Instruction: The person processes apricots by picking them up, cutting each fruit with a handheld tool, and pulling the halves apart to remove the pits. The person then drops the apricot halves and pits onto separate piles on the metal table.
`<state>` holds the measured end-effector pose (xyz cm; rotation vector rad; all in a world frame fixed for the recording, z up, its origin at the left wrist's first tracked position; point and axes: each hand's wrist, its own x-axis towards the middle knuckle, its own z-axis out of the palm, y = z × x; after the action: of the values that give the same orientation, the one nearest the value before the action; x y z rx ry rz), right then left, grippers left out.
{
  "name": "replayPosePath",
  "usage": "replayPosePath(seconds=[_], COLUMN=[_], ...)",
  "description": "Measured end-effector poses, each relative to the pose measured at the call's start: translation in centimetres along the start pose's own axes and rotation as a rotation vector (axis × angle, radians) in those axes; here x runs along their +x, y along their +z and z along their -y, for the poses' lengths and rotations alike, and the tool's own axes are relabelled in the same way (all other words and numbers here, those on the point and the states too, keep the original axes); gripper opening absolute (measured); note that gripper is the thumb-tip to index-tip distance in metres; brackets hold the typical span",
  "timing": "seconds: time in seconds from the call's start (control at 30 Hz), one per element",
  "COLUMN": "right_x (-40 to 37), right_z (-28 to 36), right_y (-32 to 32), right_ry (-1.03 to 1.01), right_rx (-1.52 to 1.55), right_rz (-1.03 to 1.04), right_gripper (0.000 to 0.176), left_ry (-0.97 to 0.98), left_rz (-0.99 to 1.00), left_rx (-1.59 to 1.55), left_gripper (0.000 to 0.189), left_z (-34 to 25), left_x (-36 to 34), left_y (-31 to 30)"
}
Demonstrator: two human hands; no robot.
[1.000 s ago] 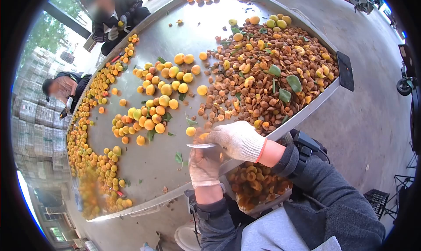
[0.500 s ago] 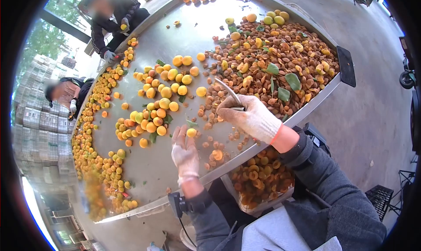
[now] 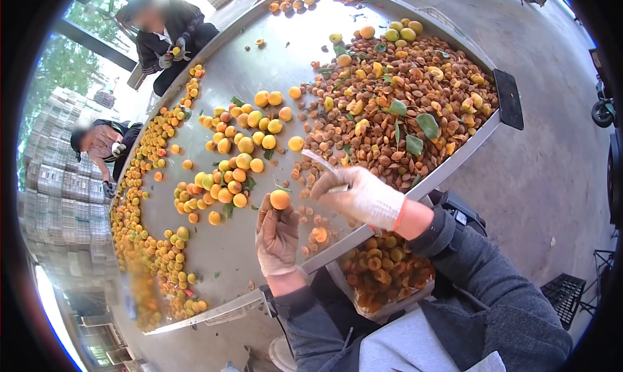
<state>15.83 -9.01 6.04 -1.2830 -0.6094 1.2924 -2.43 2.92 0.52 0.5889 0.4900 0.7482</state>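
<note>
My left hand [image 3: 277, 237], in a stained glove, holds an orange apricot [image 3: 280, 199] at its fingertips above the metal table [image 3: 220, 255]. To its right my right hand [image 3: 355, 193], also gloved, is closed around a curved metal tool [image 3: 322, 164] whose tip points up and left. Loose apricots [image 3: 244, 144] lie on the table beyond my left hand. A large heap of brown pits [image 3: 402, 93] with green leaves spreads beyond my right hand. Below the near edge, a container [image 3: 391, 310] holds halved apricots [image 3: 388, 261].
Two people, one in a dark jacket [image 3: 188, 21] and one lower down [image 3: 104, 141], are at the far left side. A long row of apricots [image 3: 159, 135] lines that edge. A black flat object [image 3: 509, 99] sits on the table's right corner. Stacked crates [image 3: 55, 177] stand at left.
My left hand has closed on an apricot and raised it slightly. My right hand with the tool has moved down and left, closer to it. The person at top left has brought both hands together.
</note>
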Motion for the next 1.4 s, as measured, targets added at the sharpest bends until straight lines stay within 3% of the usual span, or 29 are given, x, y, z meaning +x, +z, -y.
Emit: replayPosePath(seconds=[0.07, 0.1, 0.17, 0.2, 0.23, 0.33, 0.4, 0.47, 0.5, 0.53, 0.6, 0.73, 0.97, 1.2, 1.27, 1.4], right_x=[0.3, 0.4, 0.7, 0.8, 0.9, 0.9, 0.4, 0.0, 0.0, 0.3, 1.0, 0.4, 0.2, -0.1, -0.1, 0.1], right_z=[-1.9, -2.5, -2.9, -3.1, -3.2, -2.9, -1.3, 0.0, 0.0, -0.9, -3.4, -3.0, -3.1, -3.7, -3.8, -3.8], right_y=[0.6, 0.7, 1.1, 1.0, 1.0, 0.6, 0.3, 0.5, 0.5, 0.5, 0.8, 1.5, 2.0, 2.5, 2.6, 2.5], right_ry=[-0.145, -0.144, -0.272, -0.299, -0.300, -0.307, -0.067, 0.043, 0.043, 0.042, -0.199, -0.261, -0.326, -0.344, -0.357, -0.301], right_rx=[-0.183, -0.186, -0.506, -0.564, -0.566, -0.540, -0.184, -0.143, -0.160, -0.163, -0.300, -0.481, -0.666, -0.816, -0.833, -0.913], right_rz=[0.056, 0.056, 0.030, 0.000, 0.000, 0.148, 0.246, 0.145, 0.118, 0.124, 0.125, 0.135, 0.123, 0.061, 0.052, 0.032], right_gripper=[0.018, 0.018, 0.022, 0.024, 0.024, 0.021, 0.020, 0.017, 0.018, 0.018, 0.015, 0.021, 0.031, 0.034, 0.034, 0.032], left_ry=[0.021, 0.004, -0.015, 0.002, 0.020, -0.021, -0.052, 0.060, 0.069, 0.068, 0.068, 0.070, 0.048, 0.050, 0.119, 0.137], left_rz=[0.052, 0.039, 0.025, -0.023, -0.070, -0.118, -0.135, 0.090, 0.087, 0.106, 0.125, 0.092, 0.023, 0.062, -0.020, -0.106], left_rx=[-0.141, -0.097, -0.056, 0.140, 0.337, 0.212, 0.095, -0.141, -0.142, -0.156, -0.171, -0.057, 0.071, -0.010, 0.245, 0.392], left_gripper=[0.038, 0.039, 0.039, 0.039, 0.039, 0.042, 0.045, 0.044, 0.044, 0.043, 0.043, 0.043, 0.043, 0.044, 0.039, 0.036], left_z=[0.9, 1.5, 2.6, 3.0, 3.1, 2.9, 2.4, 2.1, 1.9, 1.8, 1.8, 2.1, 2.4, 2.0, 1.5, 2.3], left_x=[-0.5, -0.4, -0.1, 0.1, 0.3, 0.0, -0.3, -0.5, -0.6, -0.7, -0.8, -1.0, -1.3, -1.8, -2.5, -3.3], left_y=[1.4, 1.9, 2.7, 3.1, 3.3, 3.0, 3.2, 3.2, 3.0, 2.9, 2.7, 2.0, 2.5, 2.9, 3.9, 6.0])
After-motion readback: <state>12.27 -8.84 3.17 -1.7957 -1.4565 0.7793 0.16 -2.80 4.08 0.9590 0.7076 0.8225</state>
